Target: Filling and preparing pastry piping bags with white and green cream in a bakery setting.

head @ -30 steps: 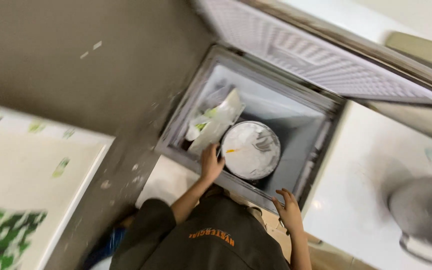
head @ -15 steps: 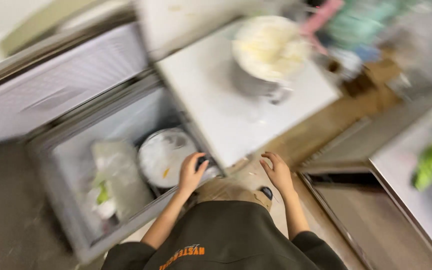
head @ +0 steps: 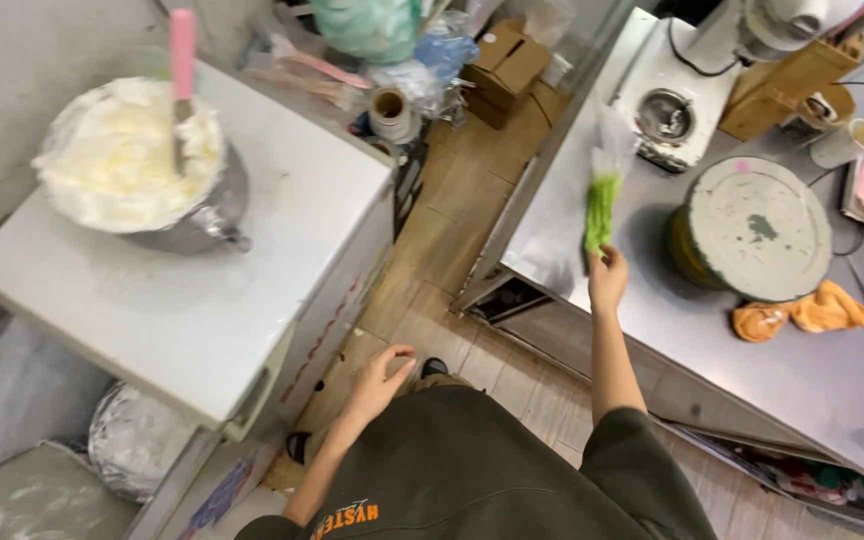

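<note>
- Head view: your right hand (head: 607, 278) holds a piping bag of green cream (head: 600, 205) by its lower end, grip clenched on it, over the near-left edge of the steel worktop (head: 752, 370).
- Your left hand (head: 380, 376) hangs released, fingers loose, above the wooden floor (head: 452, 230).
- A turntable (head: 757, 227) stands just right of the bag; an orange cloth (head: 802, 315) lies beside it.
- A bowl of white cream (head: 132, 160) sits on the white freezer lid (head: 202, 300).
</note>
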